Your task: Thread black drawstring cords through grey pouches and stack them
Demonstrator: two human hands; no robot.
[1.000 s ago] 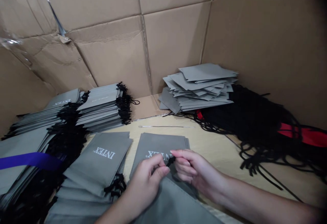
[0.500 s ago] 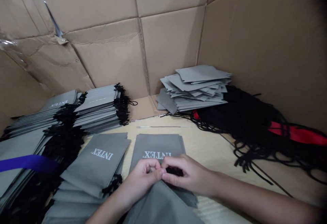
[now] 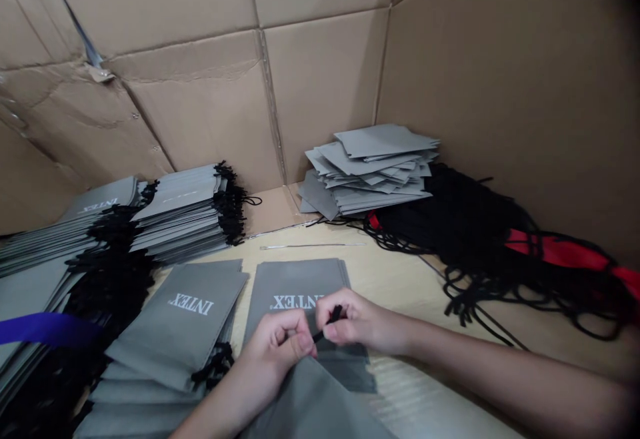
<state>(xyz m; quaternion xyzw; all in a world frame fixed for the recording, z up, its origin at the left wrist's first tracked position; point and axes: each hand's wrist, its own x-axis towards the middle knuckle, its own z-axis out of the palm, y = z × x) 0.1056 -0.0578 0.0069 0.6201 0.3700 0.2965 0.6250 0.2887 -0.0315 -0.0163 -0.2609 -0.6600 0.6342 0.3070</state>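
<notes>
My left hand [image 3: 280, 349] is closed in a pinch on the top edge of a grey fabric pouch [image 3: 310, 402] lying in front of me. My right hand [image 3: 350, 322] is also pinched, holding the end of a black drawstring cord [image 3: 327, 322] that comes out of that pouch's edge. Both hands sit close together above a small stack of grey pouches printed INTEX [image 3: 295, 285].
Stacks of corded grey pouches [image 3: 185, 212] fill the left side, another INTEX stack [image 3: 185, 322] beside my left hand. Plain grey pouches [image 3: 370, 172] are piled at the back. Black cords [image 3: 480, 239] with red ties [image 3: 560, 252] lie right. A thin metal rod [image 3: 310, 246] lies on the table. Cardboard walls [image 3: 320, 72] surround everything.
My hands closed together over the pouch edge, then my right hand drew slightly away with the black cord end between its fingers. The view drifted slightly right.
</notes>
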